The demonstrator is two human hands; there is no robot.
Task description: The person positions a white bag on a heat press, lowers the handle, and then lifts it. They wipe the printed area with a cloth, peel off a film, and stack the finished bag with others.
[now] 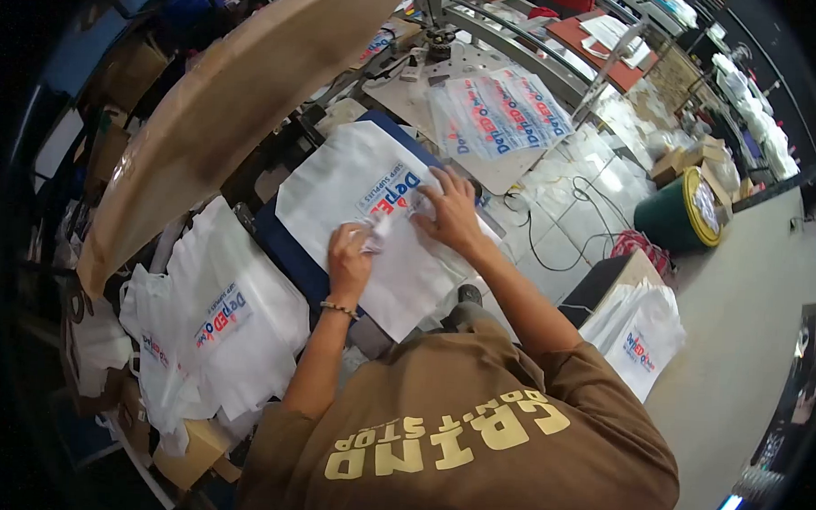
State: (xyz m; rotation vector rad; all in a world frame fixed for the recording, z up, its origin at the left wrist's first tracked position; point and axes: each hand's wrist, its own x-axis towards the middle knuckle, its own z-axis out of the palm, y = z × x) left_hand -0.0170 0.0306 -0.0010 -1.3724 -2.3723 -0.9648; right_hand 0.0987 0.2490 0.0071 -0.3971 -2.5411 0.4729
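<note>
Nearest the lens: brown shirt (473, 437), yellow lettering across the back, cut off by the bottom edge.

Left hand (348, 264): fingers curled shut on a small crumpled white wad (377, 234), pressed down on the white bag (356, 186). Material of the wad (cloth or film) not readable. Fingertips hidden under the knuckles. Bead bracelet (339, 308) at the wrist.

Right hand (447, 211): open, fingers spread apart and flat on the bag, just beside the wad. Fingertips on the blue and red print; part of the lettering covered by both hands.

White bag: flat on a blue pad (287, 251), centre of view, near corner hidden behind the shirt. Only the edges of the pad visible around the bag.

Beyond the bag: fan of clear printed sheets (503, 114) on the counter (397, 91), same blue and red lettering, top edge blurred.

Left side: loose pile of bags (217, 320) with the same print, lower part lost in shadow. Above it, a long brown panel (224, 105), slanted, both ends out of frame.

Right side: black cables (553, 215) over pale sheeting, a green drum (684, 211) tilted on the floor, a second stack of bags (643, 340) partly behind the right arm. Far background too small and dark to make out.
</note>
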